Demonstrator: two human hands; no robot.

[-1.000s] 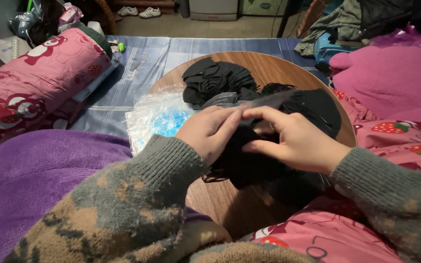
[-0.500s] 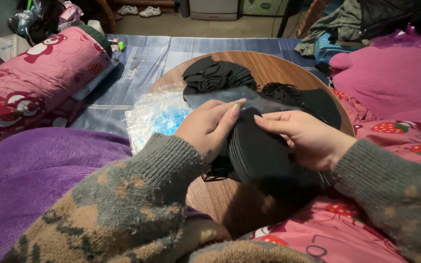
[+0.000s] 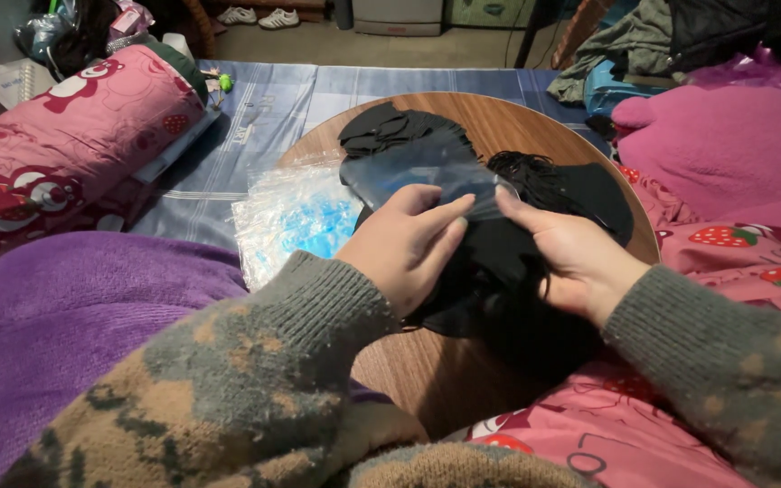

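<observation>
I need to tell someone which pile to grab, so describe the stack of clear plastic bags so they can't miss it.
Find the round wooden table in the middle. The stack of clear plastic bags lies at its left edge, overhanging onto the blue striped mat, just beyond the left hand. It alone is crinkled, see-through and tinted blue; the neighbouring piles are black fabric.

both hands [image 3: 499, 248] hold clear bag [image 3: 418, 172] over black cloth [image 3: 499, 289].

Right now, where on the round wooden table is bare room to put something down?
Bare wood shows along the far rim of the round table, beyond the black pile, and on the near edge below the left hand. The middle is crowded: both hands, right hand, hold black fabric under a clear plastic bag.
</observation>
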